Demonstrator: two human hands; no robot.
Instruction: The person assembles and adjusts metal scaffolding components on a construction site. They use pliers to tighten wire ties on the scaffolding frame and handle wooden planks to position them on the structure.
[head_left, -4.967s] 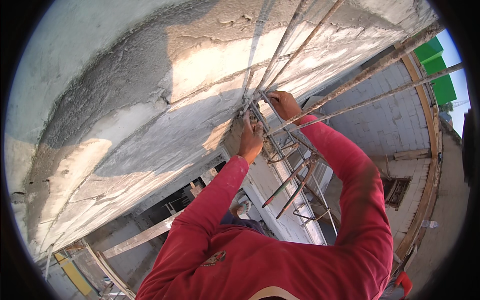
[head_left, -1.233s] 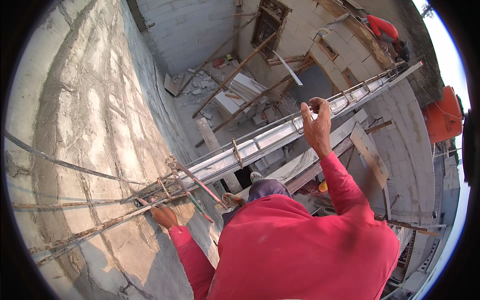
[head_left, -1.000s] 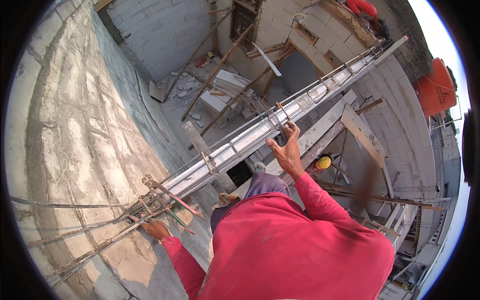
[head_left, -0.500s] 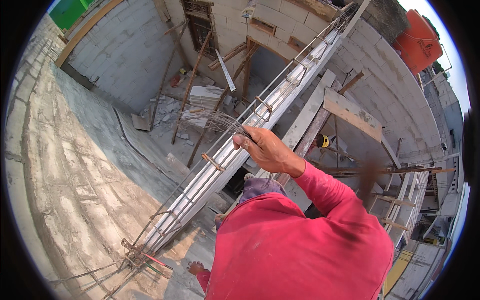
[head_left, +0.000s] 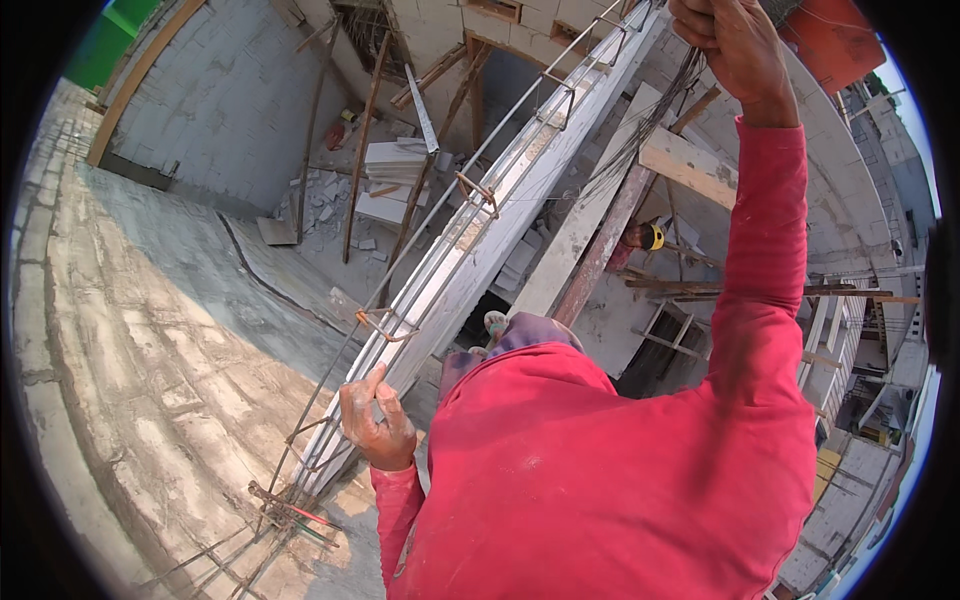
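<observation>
In right hand (head_left: 738, 48), dark wires (head_left: 684, 85), thin, splayed

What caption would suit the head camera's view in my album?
Right hand raised, gripping a bundle of thin wires; left hand near a steel rebar cage.

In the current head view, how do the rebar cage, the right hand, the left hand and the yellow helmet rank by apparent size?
1. Rebar cage
2. Right hand, reaching the top edge
3. Left hand
4. Yellow helmet

Nearness to the camera may affect this order.
</observation>
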